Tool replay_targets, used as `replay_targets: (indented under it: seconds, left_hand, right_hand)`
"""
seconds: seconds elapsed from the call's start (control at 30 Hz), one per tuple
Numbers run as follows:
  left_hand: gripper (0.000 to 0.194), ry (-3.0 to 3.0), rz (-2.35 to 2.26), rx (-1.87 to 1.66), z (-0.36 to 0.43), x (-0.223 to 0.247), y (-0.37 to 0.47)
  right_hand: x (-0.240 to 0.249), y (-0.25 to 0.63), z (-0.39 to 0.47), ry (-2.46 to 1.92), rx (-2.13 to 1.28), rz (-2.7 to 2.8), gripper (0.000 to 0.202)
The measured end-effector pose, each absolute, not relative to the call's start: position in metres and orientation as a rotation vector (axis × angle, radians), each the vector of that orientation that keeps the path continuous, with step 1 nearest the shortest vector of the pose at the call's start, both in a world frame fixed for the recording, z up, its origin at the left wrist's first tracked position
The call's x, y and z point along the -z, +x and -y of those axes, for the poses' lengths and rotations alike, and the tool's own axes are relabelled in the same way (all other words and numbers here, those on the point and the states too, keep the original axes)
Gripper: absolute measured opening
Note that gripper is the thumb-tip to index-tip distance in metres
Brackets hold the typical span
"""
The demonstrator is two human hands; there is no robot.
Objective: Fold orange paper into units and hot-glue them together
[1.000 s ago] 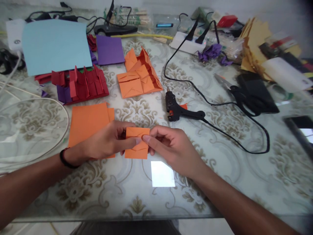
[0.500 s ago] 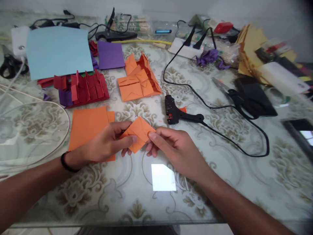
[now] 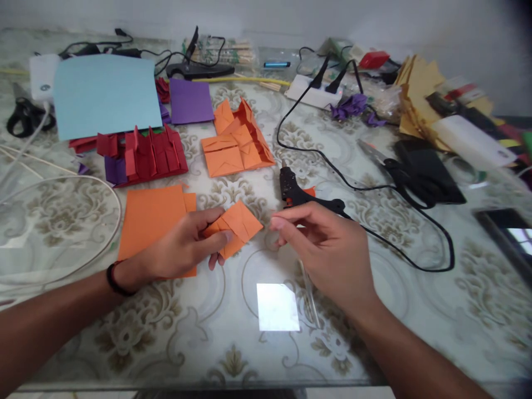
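My left hand [image 3: 187, 241] is closed on a folded orange paper piece [image 3: 240, 224], with the thumb on top and fingers beneath. Its diamond-shaped end points right. Under my left wrist lie flat orange paper sheets [image 3: 149, 216]. My right hand [image 3: 328, 249] is apart from the folded piece, thumb and forefinger tips pinched together. Whatever may be between those tips is too small to make out. Just behind that hand rests a black glue gun [image 3: 295, 188], partly hidden by it. A clear stick [image 3: 310, 296] lies below my right palm.
Joined orange folded pieces [image 3: 233, 149] and red folded pieces [image 3: 153, 155] sit farther back. Beside them are a purple sheet [image 3: 191, 101] and a light blue sheet [image 3: 106, 97]. A black cord loops from the power strip [image 3: 313, 91] past the scissors [image 3: 401, 172] at right.
My right hand has let go of the folded orange paper and moved right, its fingertips coming together. My left hand keeps its hold on the paper. The view has shifted slightly.
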State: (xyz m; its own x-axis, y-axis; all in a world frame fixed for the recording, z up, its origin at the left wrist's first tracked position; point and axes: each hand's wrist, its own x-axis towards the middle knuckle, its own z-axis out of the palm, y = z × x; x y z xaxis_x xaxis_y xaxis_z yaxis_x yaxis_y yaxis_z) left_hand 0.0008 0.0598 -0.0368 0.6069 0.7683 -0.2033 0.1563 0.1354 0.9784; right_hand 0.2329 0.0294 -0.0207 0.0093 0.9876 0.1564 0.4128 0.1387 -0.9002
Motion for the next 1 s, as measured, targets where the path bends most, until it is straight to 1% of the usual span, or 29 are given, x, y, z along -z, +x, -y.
replay_targets:
  seconds: [0.1,0.23,0.37,0.53,0.67,0.7,0.83,1.0]
  left_hand:
    - [0.019,1.411,-0.897,-0.508,-0.059,0.036,0.001]
    - [0.021,1.404,-0.892,-0.488,-0.059,0.036,0.002]
    - [0.027,1.360,-0.825,-0.490,-0.060,0.038,0.002]
    - [0.026,1.336,-0.763,-0.538,-0.060,0.036,0.003]
    - [0.013,1.356,-0.704,-0.527,-0.061,0.037,0.002]
    - [0.012,1.363,-0.704,-0.514,-0.061,0.037,0.002]
    - [0.019,1.383,-0.709,-0.468,-0.060,0.037,0.000]
    - [0.021,1.451,-0.699,-0.408,-0.061,0.031,0.000]
  right_hand:
    - [0.022,0.228,-0.026,-1.257,-0.660,1.699,0.009]
    - [0.027,0.222,-0.024,-1.065,-0.522,1.892,0.014]
    - [0.031,0.221,-0.025,-1.032,-0.401,1.982,0.010]
    - [0.031,0.221,-0.025,-1.072,-0.302,2.015,0.006]
    - [0.030,0.221,-0.024,-1.070,-0.299,2.044,0.009]
    - [0.030,0.221,-0.023,-1.066,-0.307,2.050,0.009]
    - [0.028,0.222,-0.023,-1.074,-0.345,2.094,0.010]
    - [0.029,0.220,-0.024,-1.140,-0.435,2.171,0.014]
